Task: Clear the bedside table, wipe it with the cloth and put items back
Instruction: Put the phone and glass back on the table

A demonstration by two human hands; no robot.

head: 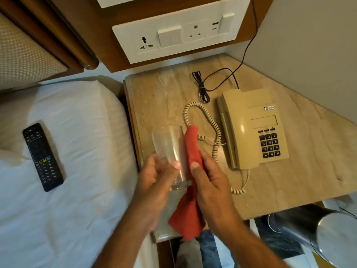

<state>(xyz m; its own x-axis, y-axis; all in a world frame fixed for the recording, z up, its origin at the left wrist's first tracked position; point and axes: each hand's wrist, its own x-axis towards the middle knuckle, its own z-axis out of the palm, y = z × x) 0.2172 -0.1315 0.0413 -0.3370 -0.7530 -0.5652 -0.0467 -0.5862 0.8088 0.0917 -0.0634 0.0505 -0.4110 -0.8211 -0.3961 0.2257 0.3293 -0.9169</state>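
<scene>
My left hand (156,176) holds a clear drinking glass (170,146) tilted above the front left part of the beige marble bedside table (289,171). Pressed against the side of the glass is a red cloth (192,149), gripped by my right hand (208,176); the cloth's loose end hangs below my wrists. A beige push-button telephone (251,128) sits on the table to the right, its coiled cord (210,122) looping over the tabletop beside my hands. A black remote control (42,157) lies on the white bed at the left.
A bundled black cable (201,88) lies on the table behind the phone and runs up the wall. A white socket and switch panel (173,35) is mounted above the table. A shiny metal bin (318,233) stands at the lower right. The wooden headboard (58,35) is upper left.
</scene>
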